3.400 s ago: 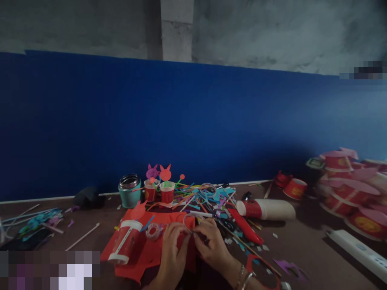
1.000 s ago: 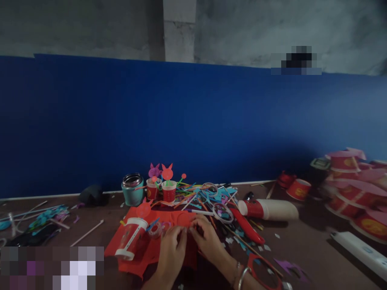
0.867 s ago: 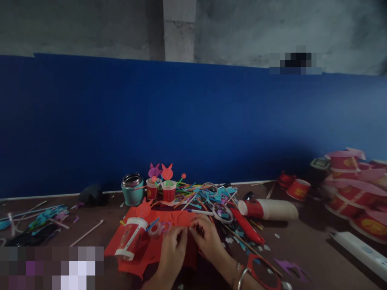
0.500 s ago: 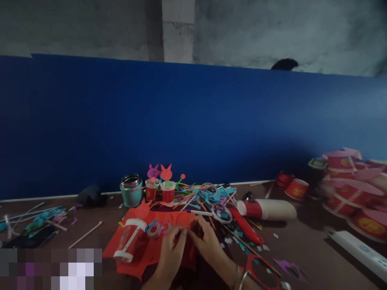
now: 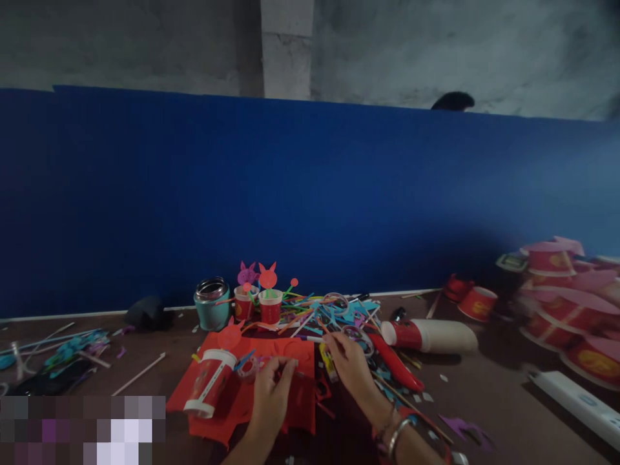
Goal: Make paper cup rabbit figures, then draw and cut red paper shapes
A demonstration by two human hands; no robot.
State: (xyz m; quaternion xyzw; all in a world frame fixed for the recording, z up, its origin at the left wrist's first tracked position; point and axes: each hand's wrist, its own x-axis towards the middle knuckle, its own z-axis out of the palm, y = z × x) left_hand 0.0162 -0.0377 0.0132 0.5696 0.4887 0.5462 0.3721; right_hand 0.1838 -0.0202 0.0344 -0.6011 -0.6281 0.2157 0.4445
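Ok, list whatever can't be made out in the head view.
All in the head view:
Left hand: anything pinched there is too small to tell.
Yellow thing: partly covered by the right hand.
Cup pile: blurred, cut off by the right edge.
Power strip: one end cut off by that edge.
Person: all but hair hidden by the partition.

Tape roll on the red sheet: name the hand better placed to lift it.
Left, probably: the left hand is beside the tape roll, while the right hand is farther away, beyond the red sheet, near a yellow tool.
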